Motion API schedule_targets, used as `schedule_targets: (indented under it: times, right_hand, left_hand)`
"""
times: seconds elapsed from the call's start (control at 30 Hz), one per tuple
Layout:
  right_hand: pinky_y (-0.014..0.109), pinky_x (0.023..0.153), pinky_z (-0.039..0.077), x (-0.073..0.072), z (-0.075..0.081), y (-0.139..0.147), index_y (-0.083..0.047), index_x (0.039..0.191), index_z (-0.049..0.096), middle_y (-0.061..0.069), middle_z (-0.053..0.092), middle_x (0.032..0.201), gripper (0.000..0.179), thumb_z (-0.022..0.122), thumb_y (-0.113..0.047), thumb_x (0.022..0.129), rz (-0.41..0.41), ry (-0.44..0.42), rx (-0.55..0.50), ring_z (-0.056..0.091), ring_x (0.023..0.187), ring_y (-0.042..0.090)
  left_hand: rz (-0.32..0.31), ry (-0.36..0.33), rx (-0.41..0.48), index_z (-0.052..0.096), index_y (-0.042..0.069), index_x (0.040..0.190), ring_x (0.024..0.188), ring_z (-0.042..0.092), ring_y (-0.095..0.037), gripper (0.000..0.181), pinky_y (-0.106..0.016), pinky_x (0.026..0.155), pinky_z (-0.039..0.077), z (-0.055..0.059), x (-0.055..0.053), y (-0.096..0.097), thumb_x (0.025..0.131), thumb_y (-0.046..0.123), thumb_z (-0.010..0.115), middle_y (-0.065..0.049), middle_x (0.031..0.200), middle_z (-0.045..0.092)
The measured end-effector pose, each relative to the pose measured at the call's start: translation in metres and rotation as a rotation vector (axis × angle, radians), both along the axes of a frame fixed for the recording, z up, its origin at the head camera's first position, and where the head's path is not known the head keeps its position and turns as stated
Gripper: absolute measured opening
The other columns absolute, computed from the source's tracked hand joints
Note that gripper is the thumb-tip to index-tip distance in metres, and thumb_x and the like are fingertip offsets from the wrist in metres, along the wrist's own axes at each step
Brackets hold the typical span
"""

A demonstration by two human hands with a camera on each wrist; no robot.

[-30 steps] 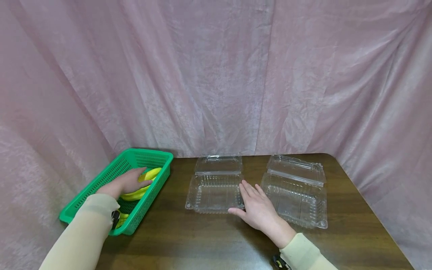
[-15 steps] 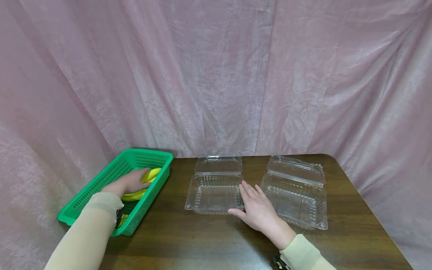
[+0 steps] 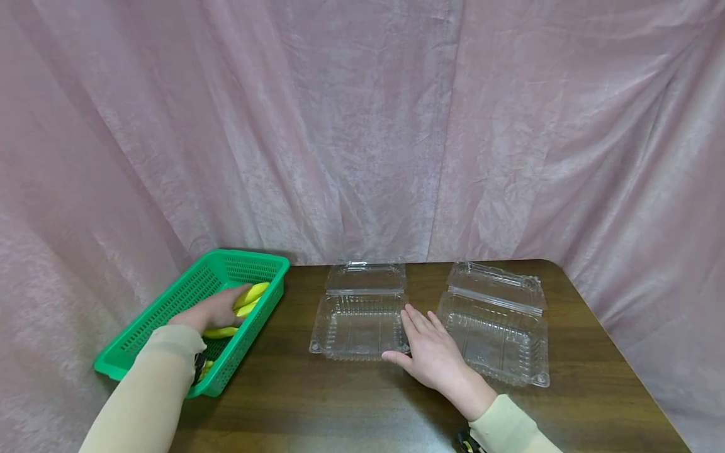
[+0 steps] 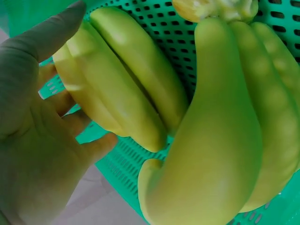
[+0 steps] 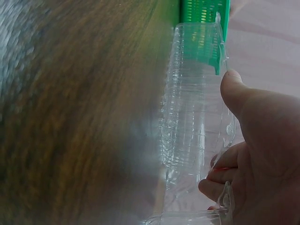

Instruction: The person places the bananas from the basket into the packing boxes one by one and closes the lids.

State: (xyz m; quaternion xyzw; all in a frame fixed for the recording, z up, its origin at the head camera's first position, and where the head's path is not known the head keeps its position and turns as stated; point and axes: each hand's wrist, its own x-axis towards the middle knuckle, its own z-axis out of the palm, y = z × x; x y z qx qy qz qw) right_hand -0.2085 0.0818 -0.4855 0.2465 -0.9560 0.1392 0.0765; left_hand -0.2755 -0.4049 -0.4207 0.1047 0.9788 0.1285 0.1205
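Observation:
My left hand reaches into the green basket and holds a bunch of yellow bananas at its far end. In the left wrist view the thumb lies at the top of the bunch, and the fingers go round its left side. Other bananas lie beside it in the basket. My right hand has its fingers straight and touches the right side of the left clear plastic clamshell box, whose lid stands open.
A second clear clamshell box, also with its lid open, stands right of my right hand. Both boxes sit on the brown wooden table. A pink curtain hangs behind and along the sides.
My left hand has closed round the far bananas, and they have turned a little, now showing more clearly past the fingers. The right hand has stayed still at the box.

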Motion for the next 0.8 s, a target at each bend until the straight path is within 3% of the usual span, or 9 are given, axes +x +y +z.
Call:
schedule_targets:
  times: [0.2, 0.33, 0.8]
  right_hand:
    - [0.048, 0.121, 0.015, -0.0001, 0.0004, -0.0001, 0.0, 0.155, 0.036, 0.015, 0.031, 0.161, 0.1, 0.049, -0.075, 0.09, -0.001, 0.007, 0.003, 0.032, 0.147, 0.027]
    - [0.049, 0.121, 0.015, 0.0001, 0.0005, -0.0005, 0.001, 0.154, 0.037, 0.016, 0.031, 0.161, 0.099, 0.053, -0.073, 0.091, 0.002, 0.006, -0.006, 0.033, 0.147, 0.028]
    - [0.048, 0.121, 0.015, 0.0002, 0.0006, 0.0, 0.0, 0.155, 0.036, 0.015, 0.03, 0.162, 0.101, 0.049, -0.076, 0.09, -0.002, 0.001, 0.002, 0.032, 0.147, 0.027]
  left_hand:
    - [0.031, -0.023, -0.011, 0.026, 0.002, 0.158, 0.107, 0.052, -0.036, 0.091, -0.054, 0.087, 0.043, -0.0034, -0.0008, -0.0044, 0.086, 0.016, 0.081, -0.027, 0.133, 0.051]
    - [0.068, -0.034, -0.016, 0.026, 0.008, 0.159, 0.094, 0.05, -0.03, 0.093, -0.051, 0.08, 0.043, -0.0053, 0.0003, -0.0077, 0.085, 0.014, 0.081, -0.018, 0.12, 0.054]
    - [0.115, -0.007, -0.083, 0.027, 0.013, 0.159, 0.094, 0.052, -0.031, 0.092, -0.051, 0.08, 0.045, -0.0061, 0.0028, -0.0047, 0.085, 0.015, 0.081, -0.016, 0.115, 0.056]
